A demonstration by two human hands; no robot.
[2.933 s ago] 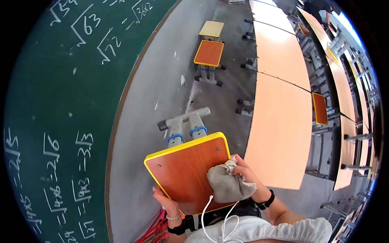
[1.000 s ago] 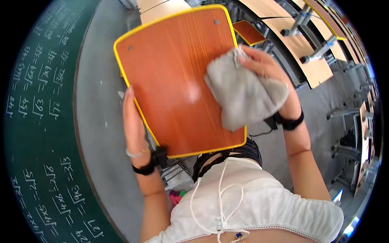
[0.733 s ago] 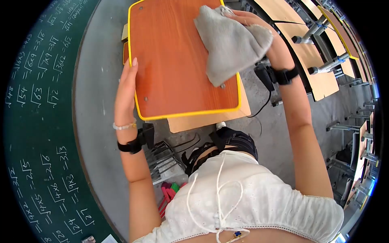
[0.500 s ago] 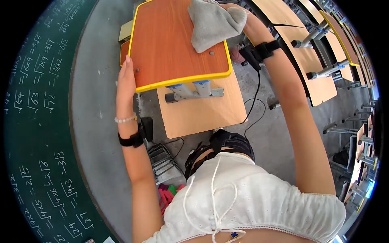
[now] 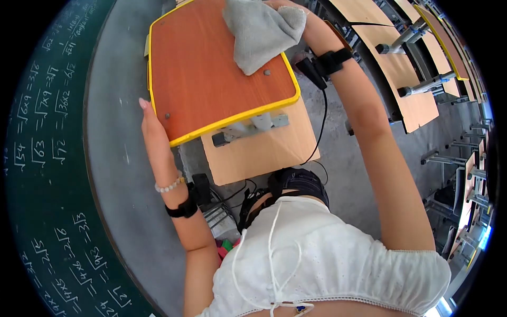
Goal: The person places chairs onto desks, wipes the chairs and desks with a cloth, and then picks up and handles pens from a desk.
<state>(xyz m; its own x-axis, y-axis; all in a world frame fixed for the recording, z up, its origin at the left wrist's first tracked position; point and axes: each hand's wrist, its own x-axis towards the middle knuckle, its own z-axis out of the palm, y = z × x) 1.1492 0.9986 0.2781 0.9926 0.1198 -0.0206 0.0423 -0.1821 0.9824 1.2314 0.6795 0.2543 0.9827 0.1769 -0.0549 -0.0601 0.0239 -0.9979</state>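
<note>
A stool with a reddish-brown wooden seat and a yellow rim stands on a light wooden desktop. My left hand rests along the seat's left edge, its fingers stretched out. At the top of the view my right hand is on a grey cloth, which lies over the seat's right part; most of its fingers are hidden behind the cloth. Part of the stool's grey metal base shows beneath the seat.
On the left is a green chalkboard with chalk writing. Rows of desks stand at the right, with an upturned stool on them. A black cable hangs from the right wrist device. A metal rack is near my left elbow.
The cloth and my right hand have moved up and left across the seat. The seat, earlier tilted up towards me, now shows its base on the desktop. My left hand stays at its left edge.
</note>
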